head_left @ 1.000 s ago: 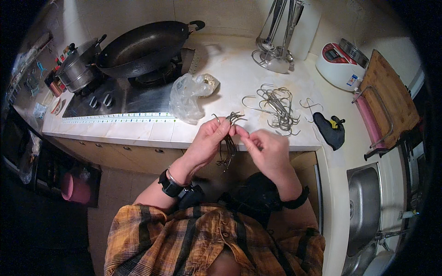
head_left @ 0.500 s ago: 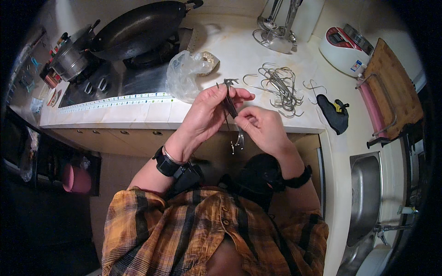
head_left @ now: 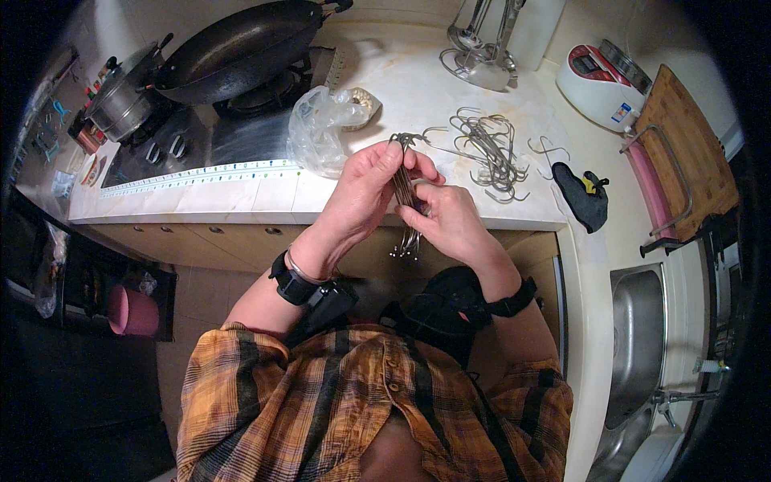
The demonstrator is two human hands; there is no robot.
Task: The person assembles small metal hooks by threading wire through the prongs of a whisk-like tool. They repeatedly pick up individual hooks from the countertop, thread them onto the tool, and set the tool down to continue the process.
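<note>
Over the counter's front edge, both my hands meet on a bundle of metal S-hooks. My left hand pinches the bundle near its upper bends between thumb and fingers. Closed round its lower part is my right hand, its thumb lying across the shanks. The bundle hangs upright, with curved ends fanning out above the left thumb and small ball tips below. Just beyond my right hand, a loose pile of S-hooks lies tangled on the counter. One separate S-hook rests to the right of the pile.
A clear plastic bag with pale contents sits left of my hands. Behind it, a big black wok stands on the gas stove. At right are a black glove, a rice cooker, a cutting board and a sink.
The held S-hooks have turned, so several shanks now show side by side. My right hand has shifted its grip along the bundle, and the ball tips below sit closer together.
</note>
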